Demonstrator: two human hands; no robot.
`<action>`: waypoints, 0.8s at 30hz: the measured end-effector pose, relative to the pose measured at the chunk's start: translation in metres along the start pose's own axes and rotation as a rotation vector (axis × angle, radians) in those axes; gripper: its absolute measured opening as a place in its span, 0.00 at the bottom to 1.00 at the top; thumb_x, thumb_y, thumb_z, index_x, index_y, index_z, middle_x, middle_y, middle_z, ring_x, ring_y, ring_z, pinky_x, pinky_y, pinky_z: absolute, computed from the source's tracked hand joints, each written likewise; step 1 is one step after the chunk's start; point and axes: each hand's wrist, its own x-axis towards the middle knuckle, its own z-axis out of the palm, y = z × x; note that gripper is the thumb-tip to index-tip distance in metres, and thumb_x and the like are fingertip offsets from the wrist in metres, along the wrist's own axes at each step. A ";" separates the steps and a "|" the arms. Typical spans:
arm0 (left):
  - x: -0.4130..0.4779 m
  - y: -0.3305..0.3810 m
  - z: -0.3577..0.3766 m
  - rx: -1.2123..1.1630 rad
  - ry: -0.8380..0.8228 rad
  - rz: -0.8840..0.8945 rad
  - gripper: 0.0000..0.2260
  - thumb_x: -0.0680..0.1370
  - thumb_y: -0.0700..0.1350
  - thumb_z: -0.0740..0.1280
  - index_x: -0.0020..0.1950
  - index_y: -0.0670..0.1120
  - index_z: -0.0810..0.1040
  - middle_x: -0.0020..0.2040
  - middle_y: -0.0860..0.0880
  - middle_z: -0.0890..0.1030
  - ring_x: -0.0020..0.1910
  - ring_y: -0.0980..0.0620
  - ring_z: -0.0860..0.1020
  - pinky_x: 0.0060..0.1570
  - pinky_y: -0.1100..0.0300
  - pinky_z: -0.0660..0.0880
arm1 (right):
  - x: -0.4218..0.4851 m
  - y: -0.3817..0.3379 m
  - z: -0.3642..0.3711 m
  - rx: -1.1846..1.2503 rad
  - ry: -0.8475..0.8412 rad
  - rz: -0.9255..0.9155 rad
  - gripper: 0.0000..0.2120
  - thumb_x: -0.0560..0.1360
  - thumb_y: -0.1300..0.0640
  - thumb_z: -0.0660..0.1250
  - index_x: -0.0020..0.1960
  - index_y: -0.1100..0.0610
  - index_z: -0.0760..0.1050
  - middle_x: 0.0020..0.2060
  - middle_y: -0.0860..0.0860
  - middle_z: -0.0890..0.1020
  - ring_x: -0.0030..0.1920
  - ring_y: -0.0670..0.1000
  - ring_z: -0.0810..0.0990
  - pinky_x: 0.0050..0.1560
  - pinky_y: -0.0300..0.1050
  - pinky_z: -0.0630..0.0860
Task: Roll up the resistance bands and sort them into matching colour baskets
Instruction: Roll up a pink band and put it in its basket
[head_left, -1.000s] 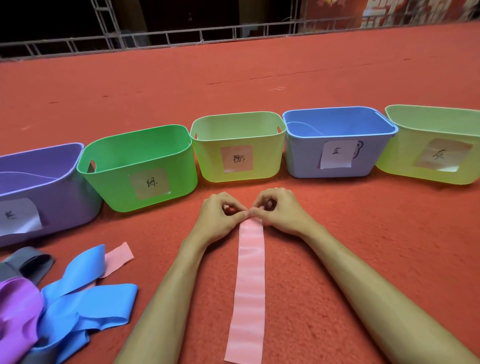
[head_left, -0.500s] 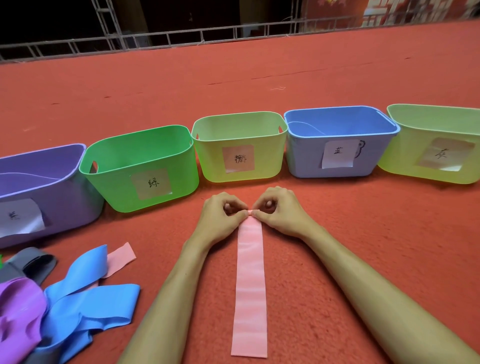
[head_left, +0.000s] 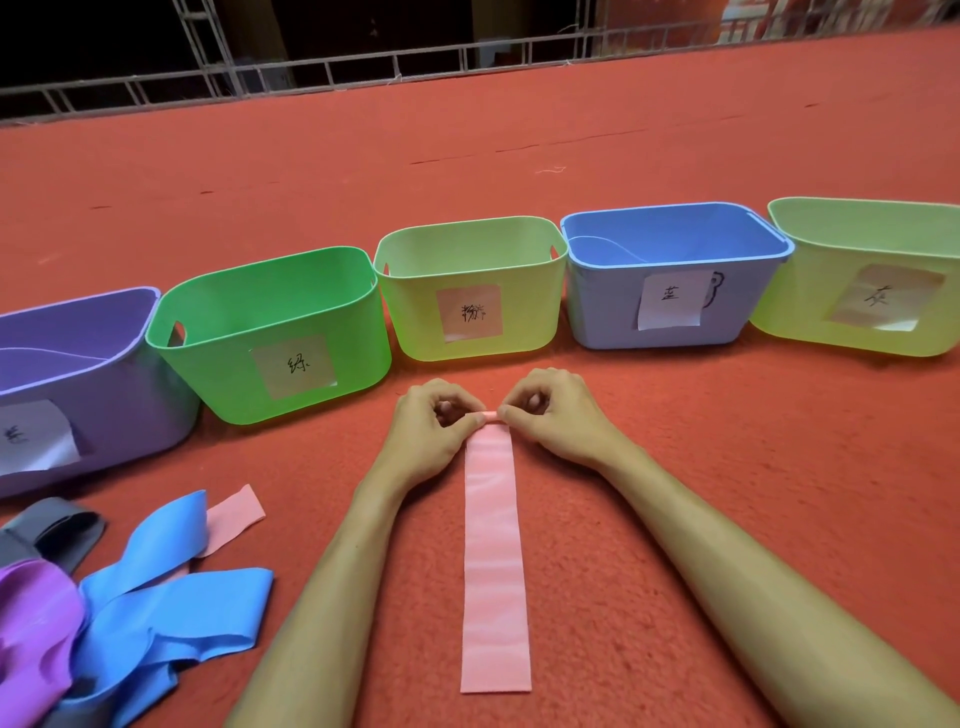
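We have the pink band (head_left: 492, 561) laid out flat on the red carpet (head_left: 675, 519), a long straight strip running from near our body out toward the row of baskets. It looks pale salmon with a faint sheen and soft ripples across it, its edges parallel and its near end cut square. At the far end it is curled into a thin tight roll (head_left: 491, 414) lying crosswise.

Both hands are clamped on that roll. The left hand (head_left: 426, 436) pinches its left end and the right hand (head_left: 558, 421) its right end, fingers curled, thumbs nearly meeting over the middle. The hands sit close together, just in front of the yellow-green basket (head_left: 530, 312) with the pink label.

Compared with a second ago, the near end of the strip has crept up the carpet toward the hands. Back then it ran off the bottom of our view; now the whole square end shows, with carpet beneath it. The flat length is shorter and the roll is a touch fuller.

The baskets have not moved: purple basket (head_left: 104, 415), green basket (head_left: 218, 374), blue basket (head_left: 602, 312) and a second yellow-green basket (head_left: 789, 312) at far right. At lower left the loose pile lies as before: blue bands (head_left: 166, 613), a purple band (head_left: 31, 623), a grey band (head_left: 52, 530) and another pink strip (head_left: 234, 514) poking out.
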 end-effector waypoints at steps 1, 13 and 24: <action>0.000 0.000 -0.001 0.003 -0.005 -0.001 0.04 0.74 0.40 0.79 0.44 0.50 0.88 0.41 0.52 0.84 0.35 0.61 0.75 0.39 0.68 0.71 | 0.000 0.000 0.000 -0.006 -0.007 -0.003 0.03 0.72 0.54 0.77 0.41 0.46 0.86 0.37 0.45 0.83 0.38 0.46 0.78 0.40 0.42 0.74; 0.000 0.000 0.000 0.110 -0.005 -0.012 0.05 0.73 0.44 0.79 0.45 0.53 0.89 0.44 0.55 0.83 0.41 0.59 0.79 0.40 0.71 0.70 | -0.001 0.000 0.001 -0.033 -0.011 -0.038 0.05 0.69 0.52 0.81 0.40 0.48 0.85 0.37 0.44 0.83 0.39 0.45 0.78 0.40 0.37 0.74; -0.001 -0.002 -0.003 -0.032 -0.006 -0.019 0.08 0.74 0.38 0.76 0.43 0.51 0.86 0.36 0.55 0.81 0.34 0.58 0.74 0.37 0.66 0.70 | 0.000 -0.002 0.001 -0.037 0.001 -0.026 0.03 0.75 0.53 0.75 0.44 0.47 0.87 0.36 0.44 0.81 0.40 0.43 0.75 0.43 0.41 0.71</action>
